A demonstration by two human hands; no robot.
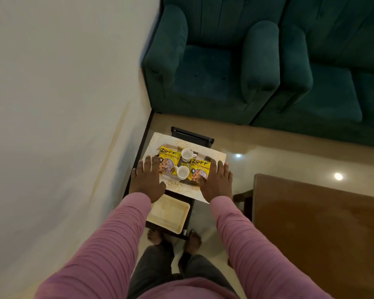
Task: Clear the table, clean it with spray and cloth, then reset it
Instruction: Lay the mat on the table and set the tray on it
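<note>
A small cream-topped side table (pixel 216 157) stands by the wall. On it lie two yellow snack packets, one at the left (pixel 170 159) and one at the right (pixel 200 170), with two white cups, the far cup (pixel 186 154) and the near cup (pixel 183 172), between them. A dark small packet (pixel 184 164) lies between the cups. My left hand (pixel 147 180) hovers flat over the table's left edge, fingers spread. My right hand (pixel 217 182) hovers over the right side, partly covering the right packet. Neither hand holds anything.
A cream tray (pixel 168 216) rests on a lower dark shelf below the near edge. Teal sofas (pixel 214 65) stand behind the table. A brown wooden table (pixel 320 223) fills the right. The white wall (pixel 63 104) runs along the left. My bare feet (pixel 192 241) stand on the tiled floor.
</note>
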